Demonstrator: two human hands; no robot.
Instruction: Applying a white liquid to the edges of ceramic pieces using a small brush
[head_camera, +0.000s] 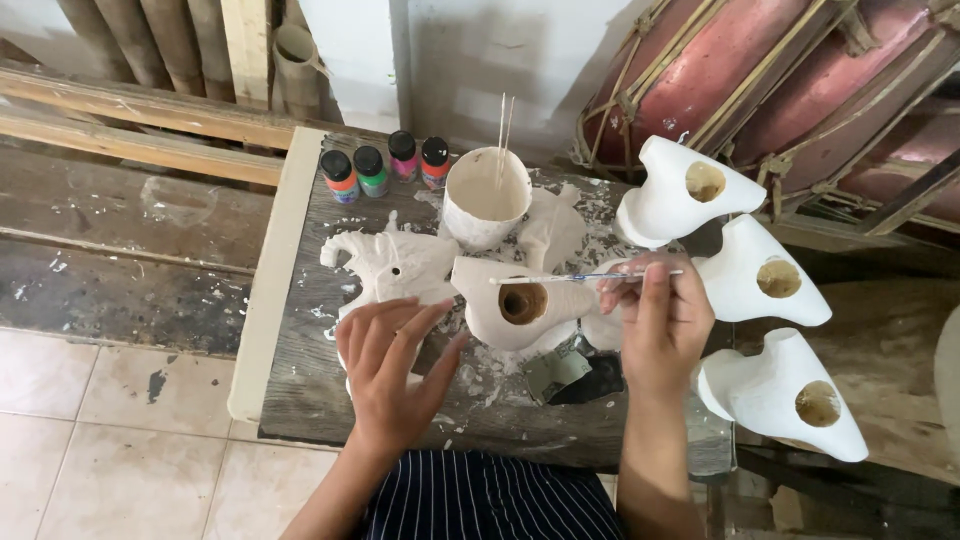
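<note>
Left to right: our left hand (388, 372) rests flat, grasping nothing, just left of the white hollow plaster figure (520, 300) on the table (300, 390); our right hand (660, 325) pinches a thin paintbrush (585, 277) lying horizontally over it.

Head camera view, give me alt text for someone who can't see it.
A person's right hand holds a thin paintbrush over a white hollow figure on a worn wooden table, while the left hand rests beside it. Four small paint bottles and a white cup stand behind; three more white figures sit at right.
</note>
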